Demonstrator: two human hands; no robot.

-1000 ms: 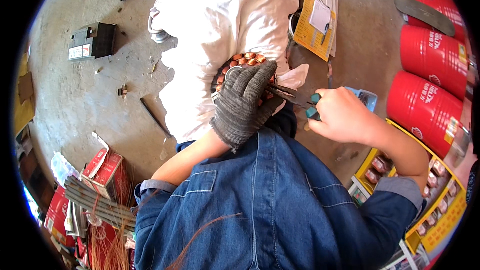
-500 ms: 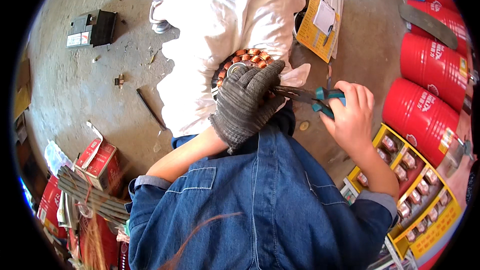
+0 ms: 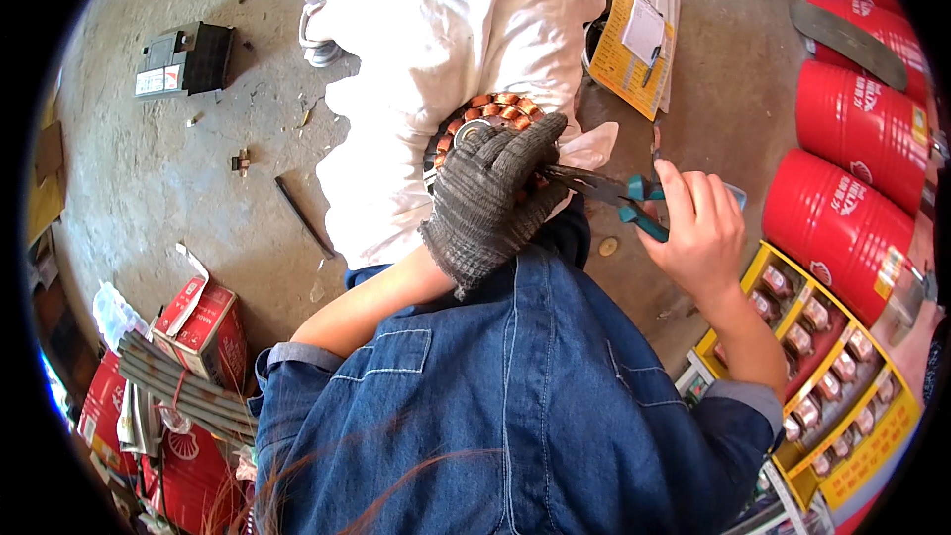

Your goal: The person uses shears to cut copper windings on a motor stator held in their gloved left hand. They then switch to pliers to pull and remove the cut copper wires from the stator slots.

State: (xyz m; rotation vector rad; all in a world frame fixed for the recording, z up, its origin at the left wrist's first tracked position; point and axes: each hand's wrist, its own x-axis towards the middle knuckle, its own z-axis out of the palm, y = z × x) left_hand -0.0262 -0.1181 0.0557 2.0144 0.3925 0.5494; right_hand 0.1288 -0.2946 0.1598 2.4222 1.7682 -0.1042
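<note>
A round stator (image 3: 503, 105) with a ring of copper windings rests on the white cloth (image 3: 396, 69) over my lap. My left hand (image 3: 490, 198), in a dark grey knitted glove, is closed over its near right side and hides much of it. Bare and curled, my right hand (image 3: 701, 228) grips pliers (image 3: 634, 200) with teal handles, the upper handle under its fingers and the lower one by the thumb. The handles stand apart. The plier jaws reach left to the gloved fingertips and thumb; what lies between the jaw tips is hidden.
On the left floor are a black battery (image 3: 185, 59), a dark rod (image 3: 303, 217) and a red box (image 3: 202, 331) beside grey hoses (image 3: 183, 386). Red drums (image 3: 842, 213) and a yellow rack (image 3: 837, 386) of small packs line the right. A yellow clipboard (image 3: 624, 64) lies ahead.
My right hand's index finger has lifted and straightened away from the upper handle, and the handles look slightly wider apart. The gloved hand keeps its place on the stator.
</note>
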